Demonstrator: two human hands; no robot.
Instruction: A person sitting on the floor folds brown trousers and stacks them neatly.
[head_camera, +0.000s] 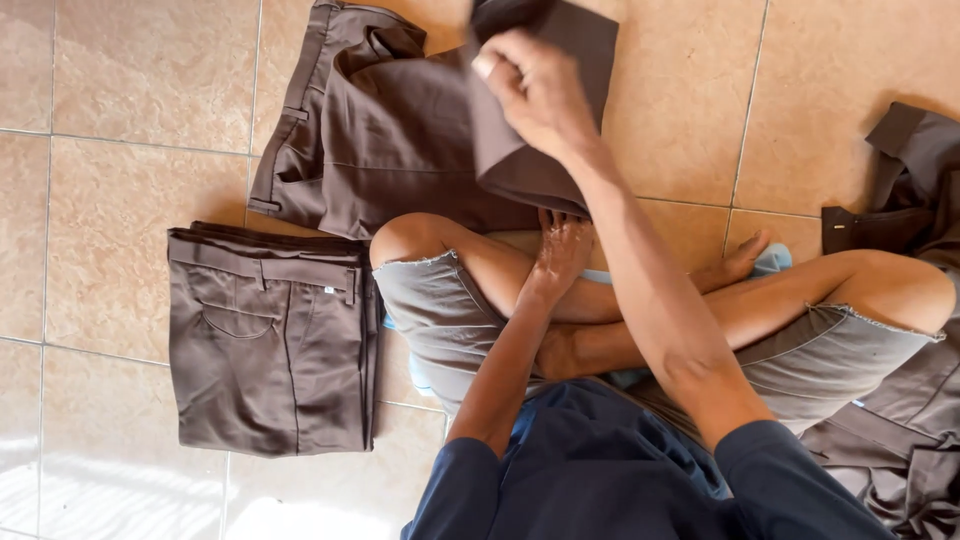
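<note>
Head view: person sits cross-legged on the tiled floor (130, 110), w/ brown trousers (400, 140) spread flat just ahead of the knees. Waistband end lies toward pic left, the legs run off to the right, so the long axis goes roughly across the person's front, slightly tilted.

Right hand (535, 85) is up over the garment's leg end, fingers closed on a fold of the brown cloth, which is lifted & doubled back over the rest. It's the nearer hand to the work, arm stretched fwd across the lap. Left hand (562, 252) is lower, at the near edge of the trousers by the shins, fingers spread & pointing toward the cloth; looks to press or touch the hem edge, but can't tell if it grips anything. The hands are apart, one beyond the other.

A folded pair (270, 340) of the same brown lies squared off on the floor left of the left knee, clear of both hands. More brown garments in a loose pile (900, 300) sit at the right side, partly under the right knee.
</note>
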